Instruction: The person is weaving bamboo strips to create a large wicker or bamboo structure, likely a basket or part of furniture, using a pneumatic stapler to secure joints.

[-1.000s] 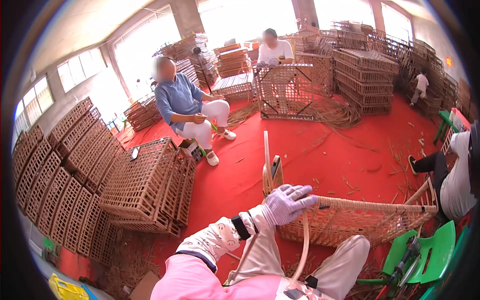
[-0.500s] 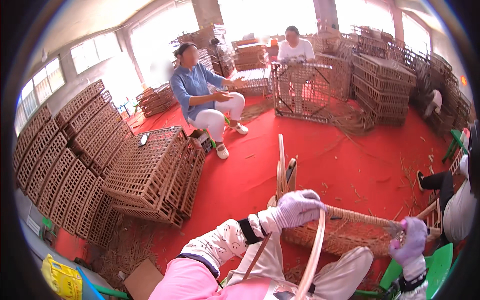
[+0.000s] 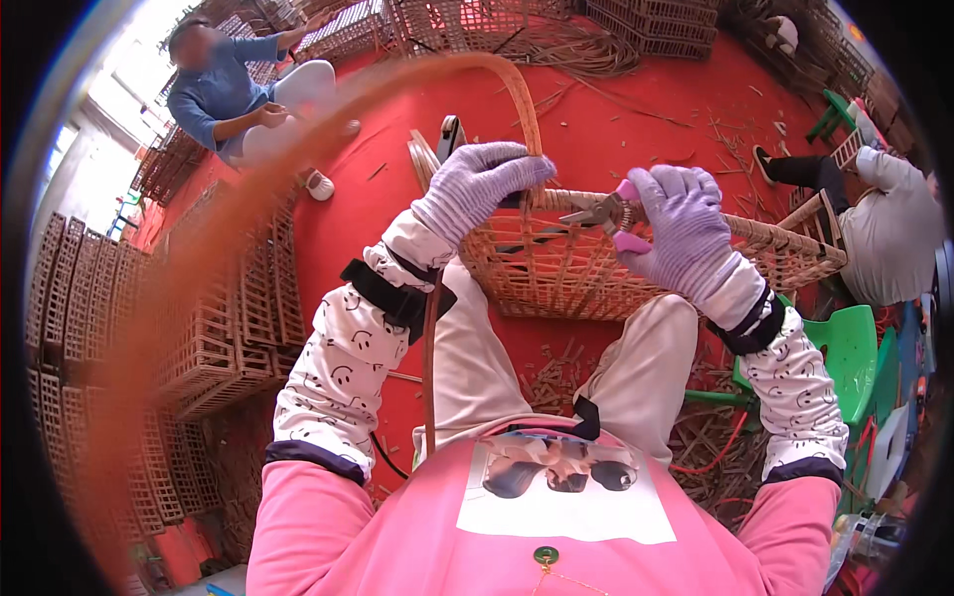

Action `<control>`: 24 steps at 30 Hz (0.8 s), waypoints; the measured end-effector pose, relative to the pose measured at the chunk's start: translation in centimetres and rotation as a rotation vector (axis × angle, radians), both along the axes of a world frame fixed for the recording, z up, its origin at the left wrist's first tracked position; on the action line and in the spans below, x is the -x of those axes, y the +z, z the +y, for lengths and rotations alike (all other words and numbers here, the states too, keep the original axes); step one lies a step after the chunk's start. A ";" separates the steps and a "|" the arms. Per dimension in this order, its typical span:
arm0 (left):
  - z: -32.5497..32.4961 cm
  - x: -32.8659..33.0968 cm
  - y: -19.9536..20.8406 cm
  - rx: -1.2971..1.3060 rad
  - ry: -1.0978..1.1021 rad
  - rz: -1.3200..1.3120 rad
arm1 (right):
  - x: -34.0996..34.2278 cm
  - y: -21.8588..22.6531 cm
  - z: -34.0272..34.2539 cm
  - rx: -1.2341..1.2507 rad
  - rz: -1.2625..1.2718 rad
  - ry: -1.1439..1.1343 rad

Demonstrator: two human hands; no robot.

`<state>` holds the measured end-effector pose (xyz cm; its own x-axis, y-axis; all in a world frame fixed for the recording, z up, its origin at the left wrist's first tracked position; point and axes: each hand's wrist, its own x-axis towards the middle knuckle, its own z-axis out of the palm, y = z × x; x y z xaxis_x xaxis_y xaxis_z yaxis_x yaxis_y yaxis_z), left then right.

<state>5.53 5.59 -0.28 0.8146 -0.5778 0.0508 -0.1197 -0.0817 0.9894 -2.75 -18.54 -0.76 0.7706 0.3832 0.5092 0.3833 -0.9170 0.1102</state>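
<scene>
A woven wicker basket frame [image 3: 636, 273] with a wrapped rim lies across in front of my knees. My left hand [image 3: 485, 189], in a striped lilac glove, closes on a long flat wicker strip [image 3: 525, 99] where it meets the rim. That strip arches up and away to the left, blurred where it is close. In my right hand [image 3: 686, 233], also gloved, are pruning shears [image 3: 604, 213] with pink handles. Their blades point left, beside the rim and close to my left hand. Whether the blades touch anything cannot be made out.
Stacks of woven crates [image 3: 224, 328] stand on the left. A person in blue [image 3: 229, 89] sits at the far left, another in grey [image 3: 889, 233] at the right. A green plastic chair [image 3: 840, 363] is by my right elbow. Wicker offcuts litter the red floor [image 3: 397, 89].
My view has tipped down towards my lap. My right hand has brought the shears from the basket's right part leftward, close to my left hand. The left hand still grips the strip.
</scene>
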 end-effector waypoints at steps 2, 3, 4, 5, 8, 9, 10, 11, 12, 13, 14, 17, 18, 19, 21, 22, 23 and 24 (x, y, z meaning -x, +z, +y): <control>0.0 0.2 -0.2 0.052 -0.014 0.039 | 0.0 0.2 0.6 0.009 -0.029 0.012; -0.2 0.3 -0.1 0.046 -0.026 -0.007 | 0.0 0.2 0.9 0.041 -0.060 0.012; -0.3 0.3 0.0 0.040 -0.037 -0.053 | 0.1 0.3 1.1 0.048 -0.056 0.013; -0.5 0.3 0.1 0.053 -0.058 -0.039 | 0.1 0.4 1.2 0.056 -0.055 0.008; -1.4 0.8 0.8 0.039 -0.049 0.000 | 0.2 0.2 0.8 0.085 -0.055 -0.009; -1.5 0.6 0.7 0.033 -0.041 0.002 | 0.1 0.2 0.8 0.099 -0.058 -0.031; -1.4 0.4 0.6 0.036 -0.040 0.003 | 0.1 0.1 0.8 0.103 -0.057 -0.030; -1.3 0.2 0.4 0.052 -0.093 -0.035 | 0.0 0.1 0.9 0.112 -0.035 -0.061; -1.2 0.0 0.3 0.067 -0.143 -0.074 | 0.0 0.1 1.0 0.122 -0.014 -0.089; -1.1 -0.1 0.3 0.070 -0.139 -0.073 | -0.1 0.1 1.0 0.125 -0.013 -0.085; -1.0 -0.2 0.2 0.072 -0.153 -0.072 | -0.1 0.1 1.1 0.130 -0.045 -0.072; -1.3 -0.3 0.1 0.066 -0.152 -0.056 | -0.3 0.0 1.0 0.147 -0.110 -0.036; -1.4 -0.3 0.2 0.052 -0.136 -0.044 | -0.4 -0.1 1.0 0.152 -0.149 -0.012; -1.5 0.0 0.5 0.040 -0.119 -0.038 | -0.4 0.0 1.0 0.155 -0.147 -0.008; -1.7 -0.1 0.5 0.046 -0.092 0.000 | -0.4 0.4 1.0 0.268 -0.231 -0.019; -1.7 -0.2 0.4 0.048 -0.069 0.037 | -0.4 0.4 1.0 0.272 -0.230 -0.016; -1.7 -0.2 0.2 0.058 -0.060 0.027 | -0.5 0.4 0.9 0.296 -0.237 -0.007; -1.8 -0.2 0.2 0.061 -0.063 0.028 | -0.6 0.4 0.8 0.320 -0.244 -0.004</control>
<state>5.76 3.78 -0.07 0.7785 -0.6243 0.0652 -0.0945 -0.0140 0.9954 -2.18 -17.79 -0.40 0.6435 0.5496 0.5327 0.3073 -0.8229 0.4779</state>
